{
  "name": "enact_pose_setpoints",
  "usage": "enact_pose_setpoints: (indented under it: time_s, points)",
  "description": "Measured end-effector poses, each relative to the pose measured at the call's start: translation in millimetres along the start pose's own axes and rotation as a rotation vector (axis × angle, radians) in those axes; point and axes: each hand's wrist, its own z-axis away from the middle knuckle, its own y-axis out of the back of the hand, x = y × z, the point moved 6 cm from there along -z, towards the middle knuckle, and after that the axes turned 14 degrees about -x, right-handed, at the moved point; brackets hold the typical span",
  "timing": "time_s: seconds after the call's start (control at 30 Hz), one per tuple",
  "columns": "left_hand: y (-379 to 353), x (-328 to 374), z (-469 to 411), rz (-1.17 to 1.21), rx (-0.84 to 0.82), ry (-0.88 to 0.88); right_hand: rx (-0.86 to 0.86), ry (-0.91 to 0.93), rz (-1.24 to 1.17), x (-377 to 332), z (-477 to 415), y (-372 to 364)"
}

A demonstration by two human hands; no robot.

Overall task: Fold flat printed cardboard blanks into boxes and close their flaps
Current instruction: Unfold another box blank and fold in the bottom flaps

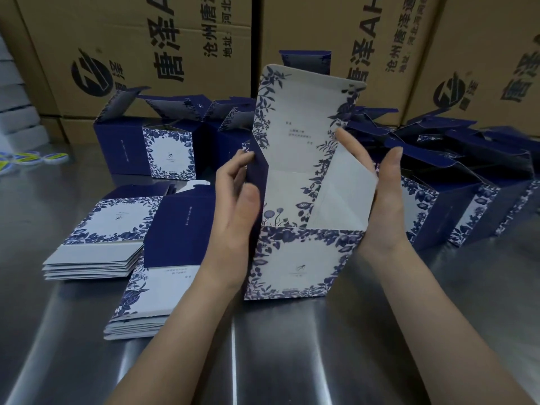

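A blue-and-white floral box [295, 264] stands upright on the steel table in front of me, its top open and its tall lid flap [301, 118] raised. My left hand [236, 206] lies flat against the box's dark blue left side, fingertips on the left side flap. My right hand [380, 197] presses the right side with straight fingers, its forefinger on the white right side flap [347, 194], which leans inward. Two stacks of flat printed blanks [99, 229] [152, 276] lie to the left.
Several folded boxes with raised lids stand behind at the left [163, 147] and lie piled at the right [455, 194]. Large brown shipping cartons [140, 48] wall off the back. The steel table [292, 361] stretches toward me.
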Motion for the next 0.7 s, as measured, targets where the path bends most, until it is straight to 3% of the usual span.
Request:
enact_pose_setpoints:
  time_s: [0.17, 0.33, 0.7]
  points:
    - [4.2, 5.5, 4.4, 0.040, 0.001, -0.006, 0.034, -0.057, -0.052, -3.1, -2.2, 1.5]
    - [4.7, 11.1, 0.5, 0.047, -0.045, 0.013, 0.098, -0.092, 0.081, -3.1, -0.7, -0.8]
    - [10.2, 0.1, -2.5, 0.116, -0.076, 0.117, 0.015, -0.055, 0.175, 2.0, -4.1, -1.4]
